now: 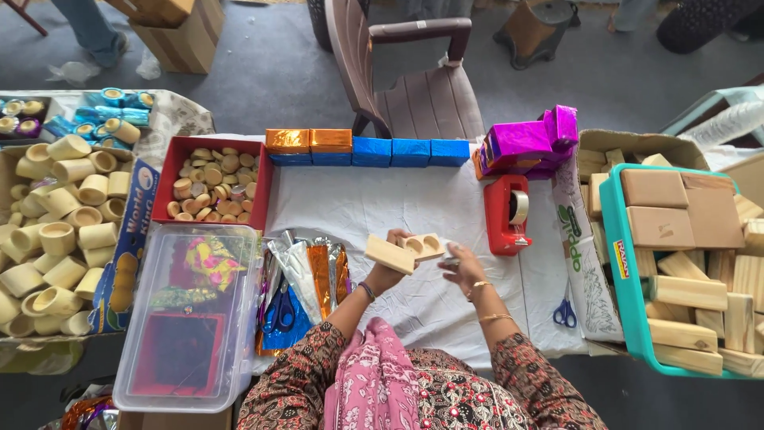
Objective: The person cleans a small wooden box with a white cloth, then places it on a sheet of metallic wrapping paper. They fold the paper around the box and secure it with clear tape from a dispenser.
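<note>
head view, one frame. left hand [387, 271] just below frame centre, fingers closed around a pale wooden block [403, 251] with two round recesses in its upper face; the block is lifted off the white table cover [358, 203] and tilted. right hand [461, 267] at 3 o'clock of the left, just beside the block's right end, fingers curled; whether it pinches something small i cannot tell. bangles on the right wrist, dark band on the left.

around the hands: red tape dispenser [509, 215] at 2 o'clock of the right hand, near. row of foil-wrapped blocks [366, 149], orange then blue, at 12 o'clock along the far table edge; magenta wrapped blocks [529, 142] at 1 o'clock. red tray of small wooden discs [212, 185] at 10 o'clock. foil sheets [310, 275] with dark-handled scissors [278, 310] at 9 o'clock, touching a clear plastic box [191, 318] further left. carton of pale wooden cups [60, 231] at far 9 o'clock. teal crate of wooden blocks [684, 271] at 3 o'clock, well apart; blue scissors [565, 312] between it and the right forearm. brown chair [414, 80] beyond the table.
</note>
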